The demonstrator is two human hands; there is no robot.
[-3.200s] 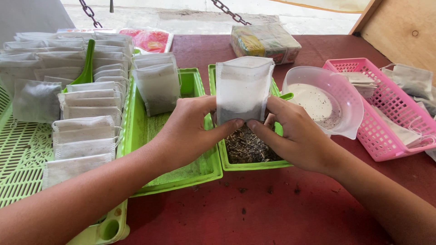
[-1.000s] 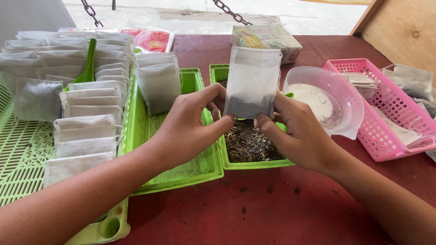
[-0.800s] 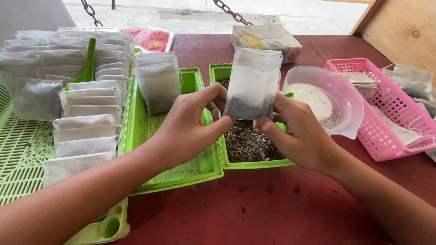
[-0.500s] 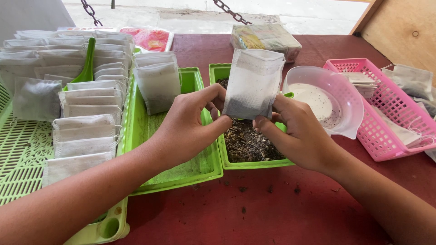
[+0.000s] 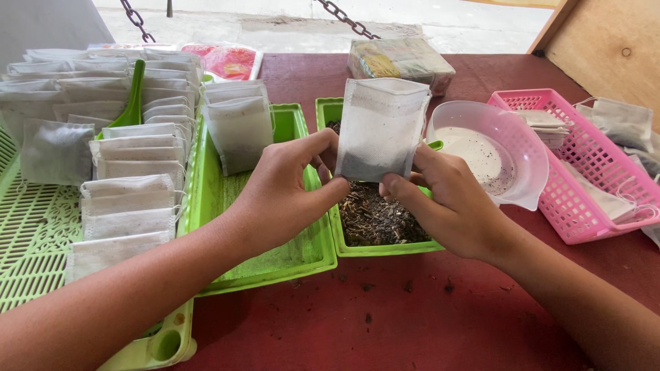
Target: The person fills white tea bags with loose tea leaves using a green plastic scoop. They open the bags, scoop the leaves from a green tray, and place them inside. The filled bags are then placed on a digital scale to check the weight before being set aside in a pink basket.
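Observation:
Both hands hold one white fabric pouch (image 5: 381, 127) upright over a small green tray (image 5: 382, 249) of dark dried herb bits. My left hand (image 5: 289, 189) pinches the pouch's lower left corner. At the lower right corner, my right hand (image 5: 447, 203) grips it with thumb and fingers. Dark filling shows through the pouch's bottom part, and its top edge is open.
A larger green tray (image 5: 275, 264) holds filled pouches (image 5: 237, 127) leaning at its back. Rows of filled white pouches (image 5: 127, 192) and a green scoop (image 5: 130, 96) lie on a light green rack at left. A pink-rimmed bowl (image 5: 512, 148) and pink basket (image 5: 584, 172) stand at right.
The pouch has been lifted a little higher above the herb tray and tilted upright, with both hands shifting down to its lower corners. Everything else stays put.

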